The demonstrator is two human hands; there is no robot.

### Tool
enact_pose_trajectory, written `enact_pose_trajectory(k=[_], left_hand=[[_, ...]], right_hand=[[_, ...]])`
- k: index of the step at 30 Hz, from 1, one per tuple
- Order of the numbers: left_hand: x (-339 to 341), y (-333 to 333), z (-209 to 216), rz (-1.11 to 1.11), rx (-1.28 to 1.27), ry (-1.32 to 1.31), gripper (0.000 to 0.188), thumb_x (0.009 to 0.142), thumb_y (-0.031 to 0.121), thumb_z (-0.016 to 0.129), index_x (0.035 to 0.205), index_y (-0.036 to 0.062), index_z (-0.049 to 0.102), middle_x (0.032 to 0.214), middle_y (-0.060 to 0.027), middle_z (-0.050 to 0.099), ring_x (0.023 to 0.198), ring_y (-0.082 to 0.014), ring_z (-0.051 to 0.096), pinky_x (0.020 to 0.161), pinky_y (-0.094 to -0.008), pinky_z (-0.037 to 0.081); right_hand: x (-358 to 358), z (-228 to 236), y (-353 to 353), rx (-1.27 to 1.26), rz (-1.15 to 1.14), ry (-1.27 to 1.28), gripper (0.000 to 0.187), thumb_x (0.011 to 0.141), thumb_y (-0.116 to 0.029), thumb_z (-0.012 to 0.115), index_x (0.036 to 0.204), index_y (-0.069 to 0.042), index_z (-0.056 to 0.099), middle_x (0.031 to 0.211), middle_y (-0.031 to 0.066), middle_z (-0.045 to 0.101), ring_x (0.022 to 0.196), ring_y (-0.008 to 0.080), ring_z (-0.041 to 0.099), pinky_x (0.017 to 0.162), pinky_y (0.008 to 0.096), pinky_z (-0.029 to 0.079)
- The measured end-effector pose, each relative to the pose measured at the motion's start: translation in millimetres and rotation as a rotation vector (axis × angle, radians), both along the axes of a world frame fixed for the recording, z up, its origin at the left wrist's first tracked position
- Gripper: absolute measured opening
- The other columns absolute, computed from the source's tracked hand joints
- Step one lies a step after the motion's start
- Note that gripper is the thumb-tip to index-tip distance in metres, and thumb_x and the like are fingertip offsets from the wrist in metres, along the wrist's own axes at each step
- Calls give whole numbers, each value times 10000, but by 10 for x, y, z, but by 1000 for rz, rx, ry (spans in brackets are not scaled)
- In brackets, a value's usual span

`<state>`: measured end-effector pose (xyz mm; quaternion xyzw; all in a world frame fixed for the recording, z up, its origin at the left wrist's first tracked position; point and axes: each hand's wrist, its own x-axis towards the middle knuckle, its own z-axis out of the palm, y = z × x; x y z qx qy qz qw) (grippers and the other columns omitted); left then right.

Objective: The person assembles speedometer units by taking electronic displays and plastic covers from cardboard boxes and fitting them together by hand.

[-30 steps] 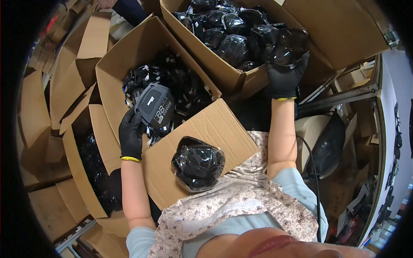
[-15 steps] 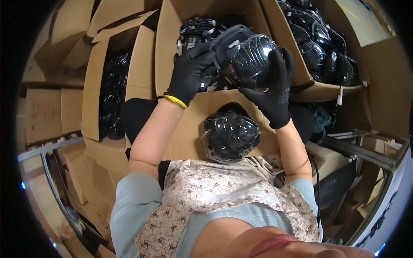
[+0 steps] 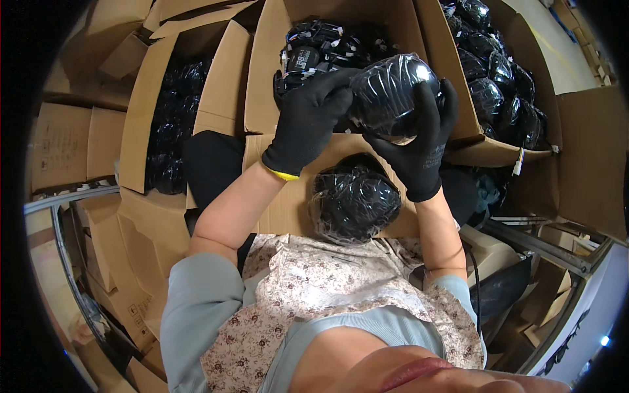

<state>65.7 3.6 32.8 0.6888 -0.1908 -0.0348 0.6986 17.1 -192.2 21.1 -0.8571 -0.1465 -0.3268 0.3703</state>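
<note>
A rounded, glossy black housing (image 3: 390,92) wrapped in clear film is held up over the near edge of the middle box. My right hand (image 3: 422,147), in a black glove, grips its right side, thumb below and fingers up along the side. The fingers of my left hand (image 3: 308,121), gloved in black with a yellow cuff, are closed at the housing's left edge; their tips are partly hidden. A second film-wrapped black piece (image 3: 357,200) rests on a cardboard flap (image 3: 278,213) in front of my lap.
Beyond my hands, a cardboard box (image 3: 262,92) holds several black display units (image 3: 304,59) with cables. Wrapped black pieces (image 3: 485,92) fill the right box; more shiny black ones (image 3: 173,124) fill the left box. Metal rails (image 3: 534,245) run at the right side.
The dark plastic frame that was in my left hand no longer shows there. My left hand has moved right to the wrapped housing, still in my right hand. The view has shifted slightly.
</note>
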Motion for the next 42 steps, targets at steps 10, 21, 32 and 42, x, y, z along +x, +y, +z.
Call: enact_pose_trajectory(k=[10,21,32,42], left_hand=[[-126,-185,109,126,-56,-3,414,854,179,739,1194,-24,619,989,-87,696,862,-103,637,784,-244,520],[-227,-306,207,88,-361,198,432,807,145,792,1170,-8,616,1053,-56,667,951,-115,621,856,-263,515],[-175,-97,9,44,-106,129,370,795,47,772,1131,16,622,1030,-46,661,895,-107,624,807,-245,518],[-1,-50,-175,61,173,-207,365,787,108,763,1111,30,617,1022,-78,641,905,-180,618,820,-314,501]], right_hand=[[-52,-16,76,-85,-126,-49,1010,592,-229,915,1425,-142,351,1442,257,248,1303,446,363,1061,503,366],[-89,-7,96,-42,-136,-48,1036,548,-201,927,1418,-144,367,1437,248,254,1316,448,353,1057,488,388],[85,75,-106,810,251,348,330,920,-118,565,1226,0,538,1129,123,588,1043,190,567,926,315,453],[116,-138,-97,800,166,243,158,885,-132,620,999,-22,620,962,84,622,882,190,595,815,323,480]])
